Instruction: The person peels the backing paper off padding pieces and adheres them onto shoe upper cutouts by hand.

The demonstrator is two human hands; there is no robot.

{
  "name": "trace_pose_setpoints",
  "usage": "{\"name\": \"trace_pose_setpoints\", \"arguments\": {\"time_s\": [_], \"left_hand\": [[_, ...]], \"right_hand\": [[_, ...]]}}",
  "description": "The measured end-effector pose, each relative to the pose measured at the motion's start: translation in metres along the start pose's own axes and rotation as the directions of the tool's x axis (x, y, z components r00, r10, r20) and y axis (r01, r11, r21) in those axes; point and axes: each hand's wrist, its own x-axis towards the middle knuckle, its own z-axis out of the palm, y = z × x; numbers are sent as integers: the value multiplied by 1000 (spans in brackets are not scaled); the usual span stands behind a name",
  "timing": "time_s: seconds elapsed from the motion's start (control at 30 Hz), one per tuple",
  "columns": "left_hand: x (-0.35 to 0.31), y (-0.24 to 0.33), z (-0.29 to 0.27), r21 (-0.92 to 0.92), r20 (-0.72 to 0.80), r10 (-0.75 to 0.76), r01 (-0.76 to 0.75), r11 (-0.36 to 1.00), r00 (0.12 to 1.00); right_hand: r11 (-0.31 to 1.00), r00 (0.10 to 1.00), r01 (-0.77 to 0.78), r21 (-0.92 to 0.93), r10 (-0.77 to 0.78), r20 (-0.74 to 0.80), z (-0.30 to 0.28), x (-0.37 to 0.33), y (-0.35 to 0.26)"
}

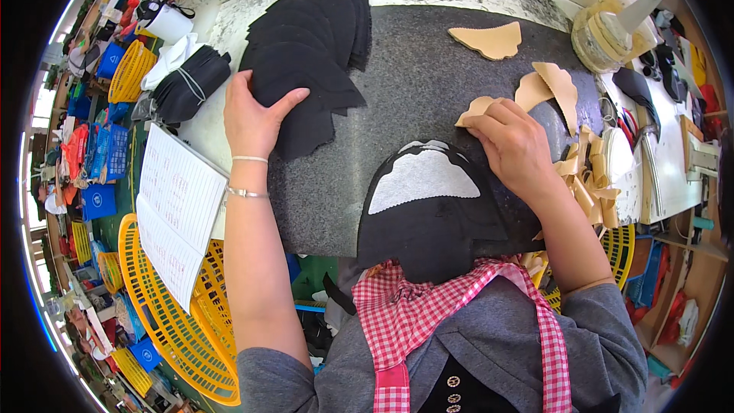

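Black pieces point(310, 42) lie against the wide-spread left hand point(256, 115) while the bunched right hand point(514, 141) pinches a tan piece point(471, 110).

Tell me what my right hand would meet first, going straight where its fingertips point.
Moving leftward, your right hand would probably meet the stack of black pieces, though depth is unclear.

The right hand point(514, 144) partly hides a tan piece point(472, 110); at the worktop's point(344, 172) left edge, a notebook's point(177, 210) writing is illegibly small.
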Motion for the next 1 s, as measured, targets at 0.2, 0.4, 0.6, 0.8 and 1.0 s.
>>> {"name": "trace_pose_setpoints", "arguments": {"time_s": [0.2,0.4,0.6,0.8,1.0], "left_hand": [[-16,41,-49,-391,25,-69,73,918,997],[-52,110,-83,-855,149,-14,135,501,989],[-106,142,-54,-395,226,286,-181,901,931],[-94,155,-80,-765,608,209,493,414,766],[-94,163,-75,-774,529,211,365,518,822]], "right_hand": [[917,956,-284,280,248,157,-13,-23,8],[825,916,-393,406,390,94,-47,-20,19],[951,900,271,151,-195,-390,-52,7,-20],[815,791,559,151,-469,-393,-30,12,-42],[825,897,426,371,-332,-290,-24,9,-44]]}}
